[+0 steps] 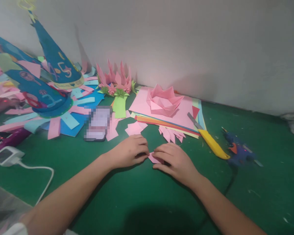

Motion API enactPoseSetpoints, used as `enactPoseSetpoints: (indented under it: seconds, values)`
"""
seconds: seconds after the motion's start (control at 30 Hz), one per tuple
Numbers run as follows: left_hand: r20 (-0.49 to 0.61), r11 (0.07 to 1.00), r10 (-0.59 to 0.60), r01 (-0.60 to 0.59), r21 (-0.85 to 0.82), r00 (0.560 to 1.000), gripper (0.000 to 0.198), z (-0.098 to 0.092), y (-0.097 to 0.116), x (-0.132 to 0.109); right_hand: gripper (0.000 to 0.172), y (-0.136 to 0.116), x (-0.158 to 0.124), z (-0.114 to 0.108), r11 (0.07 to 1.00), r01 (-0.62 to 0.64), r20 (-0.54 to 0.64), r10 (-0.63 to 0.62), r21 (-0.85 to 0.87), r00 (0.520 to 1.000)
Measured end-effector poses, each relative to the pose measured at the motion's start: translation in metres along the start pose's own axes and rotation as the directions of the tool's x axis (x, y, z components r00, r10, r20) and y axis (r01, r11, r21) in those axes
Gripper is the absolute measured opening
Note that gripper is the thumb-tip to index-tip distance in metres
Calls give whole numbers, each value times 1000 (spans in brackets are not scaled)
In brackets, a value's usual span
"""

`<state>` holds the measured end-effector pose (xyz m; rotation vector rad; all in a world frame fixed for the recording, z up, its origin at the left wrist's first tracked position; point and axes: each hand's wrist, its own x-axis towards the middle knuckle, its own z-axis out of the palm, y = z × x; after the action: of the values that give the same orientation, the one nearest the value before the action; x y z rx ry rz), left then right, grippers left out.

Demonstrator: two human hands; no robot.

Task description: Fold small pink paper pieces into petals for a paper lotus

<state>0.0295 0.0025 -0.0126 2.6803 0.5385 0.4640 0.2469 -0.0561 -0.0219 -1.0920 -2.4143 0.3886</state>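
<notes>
A small pink folded paper piece (154, 158) lies on the green table (147, 202) between both hands. My left hand (129, 151) is curled, its fingertips pressing on the piece's left edge. My right hand (174, 160) covers the piece's right side with bent fingers pinching it. Most of the piece is hidden under the fingers. Just beyond the hands lie several loose pink folded pieces (135, 128) and a fan of pink petals (171, 133).
A pink paper lotus (163, 101) sits on a stack of coloured sheets (142, 106). A yellow utility knife (212, 143) and a blue glue gun (237, 150) lie right. A phone (98, 124), pink-green paper flowers (115, 83), blue cone hats (55, 60) and a white charger (7, 156) lie left.
</notes>
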Motion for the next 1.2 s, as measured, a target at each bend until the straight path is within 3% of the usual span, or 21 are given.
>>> enactPoseSetpoints:
  seconds: [0.13,0.37,0.87,1.2]
  values:
    - [-1,996,48,-48,-71,999,15,-2,1,0,15,0,1,1,999,28,-25,-28,-21,999]
    - [17,972,138,-132,-196,990,19,-5,1,4,16,3,-1,2,1000,1,-6,-2,-20,1000]
    - [-26,968,-67,59,-244,997,8,5,2,7,13,-1,8,9,963,-230,-53,239,144,969]
    - [-64,964,-126,107,-243,990,4,7,6,5,11,-1,10,14,966,-222,-107,237,131,966]
